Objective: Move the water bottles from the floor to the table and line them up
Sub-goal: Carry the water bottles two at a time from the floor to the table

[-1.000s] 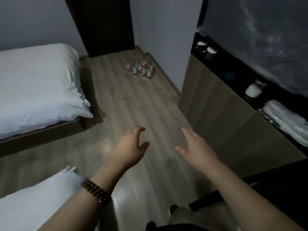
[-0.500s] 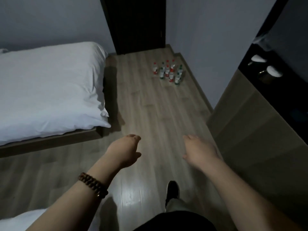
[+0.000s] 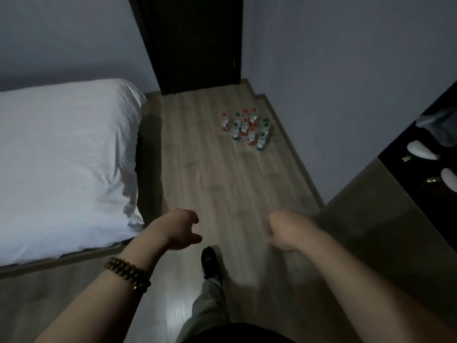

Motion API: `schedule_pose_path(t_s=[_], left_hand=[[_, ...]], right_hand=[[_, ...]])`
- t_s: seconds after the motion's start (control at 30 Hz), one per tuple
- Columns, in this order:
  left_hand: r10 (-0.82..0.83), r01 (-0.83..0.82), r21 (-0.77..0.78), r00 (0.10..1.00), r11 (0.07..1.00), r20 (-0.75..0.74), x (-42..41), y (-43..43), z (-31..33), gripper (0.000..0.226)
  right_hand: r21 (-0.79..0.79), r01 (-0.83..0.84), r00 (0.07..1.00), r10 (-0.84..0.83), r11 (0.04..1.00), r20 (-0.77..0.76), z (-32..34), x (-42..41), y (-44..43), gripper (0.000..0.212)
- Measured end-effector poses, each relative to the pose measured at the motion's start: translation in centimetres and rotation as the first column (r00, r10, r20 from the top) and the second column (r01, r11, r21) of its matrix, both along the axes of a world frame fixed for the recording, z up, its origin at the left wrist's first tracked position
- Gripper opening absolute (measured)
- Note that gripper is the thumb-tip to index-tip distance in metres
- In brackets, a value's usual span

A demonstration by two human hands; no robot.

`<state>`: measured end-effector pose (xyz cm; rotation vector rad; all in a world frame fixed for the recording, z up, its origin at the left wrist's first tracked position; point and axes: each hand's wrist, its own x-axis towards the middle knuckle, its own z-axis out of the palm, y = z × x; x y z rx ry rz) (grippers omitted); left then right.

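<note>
Head view. A cluster of small clear plastic water bottles with red or green caps (image 3: pixel 247 129) is seen standing upright on the grey-brown wood-plank floor (image 3: pixel 222 184), close together, near the skirting of the pale grey wall (image 3: pixel 333 82) and in front of a dark door (image 3: pixel 195 45). None is touched; the cluster lies well apart from both hands. The left hand (image 3: pixel 181 230) is held out over the floor with its fingers loosely curled downward and the thumb free; nothing is held. The right hand (image 3: pixel 286 230), slightly blurred, is likewise loosely curled with nothing in it. A brown wooden bead bracelet (image 3: pixel 127 271) is worn on the left wrist. A black shoe (image 3: pixel 209 261) is planted between the forearms. A bed with white bedding (image 3: pixel 61 157) lies at the left; a wood-fronted counter with a black top (image 3: pixel 371 219) stands at the right.
</note>
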<state>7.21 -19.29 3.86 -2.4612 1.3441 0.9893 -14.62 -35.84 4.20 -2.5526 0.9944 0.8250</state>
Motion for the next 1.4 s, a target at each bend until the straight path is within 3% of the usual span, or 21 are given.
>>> schedule_pose_path(t_s=[0.17, 0.37, 0.7, 0.9, 1.07, 1.23, 1.4], left_hand=[[-0.094, 0.094, 0.01, 0.996, 0.996, -0.001, 10.3, -9.1, -1.9, 0.062], [-0.194, 0.194, 0.006, 0.981, 0.981, 0.015, 21.7, -19.6, -2.9, 0.058], [-0.118, 0.117, -0.018, 0.987, 0.993, -0.108, 35.7, -35.6, -9.0, 0.041], [-0.031, 0.033, 0.019, 0.994, 0.999, -0.107, 43.3, -46.0, -11.9, 0.038], [0.004, 0.012, 0.125, 0.991, 0.992, -0.133, 49.2, -51.9, -14.4, 0.038], [0.108, -0.085, 0.179, 0.987, 0.98, -0.123, 55.1, -57.1, -16.8, 0.034], [-0.007, 0.029, 0.14, 0.988, 0.99, -0.156, 61.1, -64.8, -20.1, 0.031]], right_hand=[[-0.004, 0.089, 0.996, -0.089, 0.996, 0.026, -0.7, 9.1, -7.9, 0.061], [0.007, 0.174, 0.983, -0.174, 0.985, 0.057, -0.1, 18.9, -16.1, 0.052], [0.151, 0.33, 0.912, -0.356, 0.932, 0.204, -7.4, 29.2, -31.9, 0.046], [0.192, 0.434, 0.868, -0.465, 0.88, 0.172, -12.9, 35.7, -43.9, 0.034], [0.273, 0.492, 0.855, -0.518, 0.827, 0.027, -14.9, 39.6, -51.2, 0.046], [0.291, 0.592, 0.801, -0.587, 0.752, -0.112, -16.4, 42.3, -56.1, 0.045], [0.268, 0.695, 0.704, -0.707, 0.667, -0.068, -18.1, 47.3, -60.1, 0.05]])
